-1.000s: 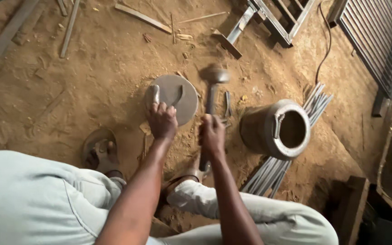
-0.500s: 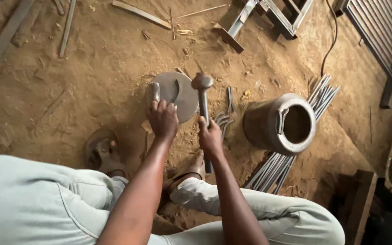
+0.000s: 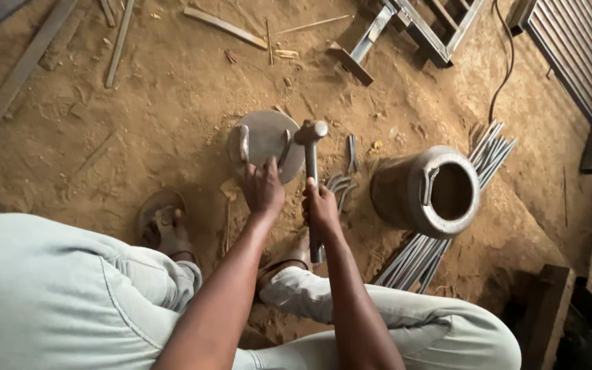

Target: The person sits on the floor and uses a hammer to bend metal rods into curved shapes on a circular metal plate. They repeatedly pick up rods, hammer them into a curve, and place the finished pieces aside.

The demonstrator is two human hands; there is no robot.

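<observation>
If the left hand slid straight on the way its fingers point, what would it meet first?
The left hand already reaches the round metal disc; straight on, probably the bent strip lying on it, though depth is unclear.

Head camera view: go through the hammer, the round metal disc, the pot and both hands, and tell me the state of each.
Hammer: gripped by its handle, head over the disc's edge.
Round metal disc: flat on the dirt.
Metal pot: lying on its side, mouth open.
Left hand: on the disc's near edge.
Right hand: closed around the hammer handle.
</observation>
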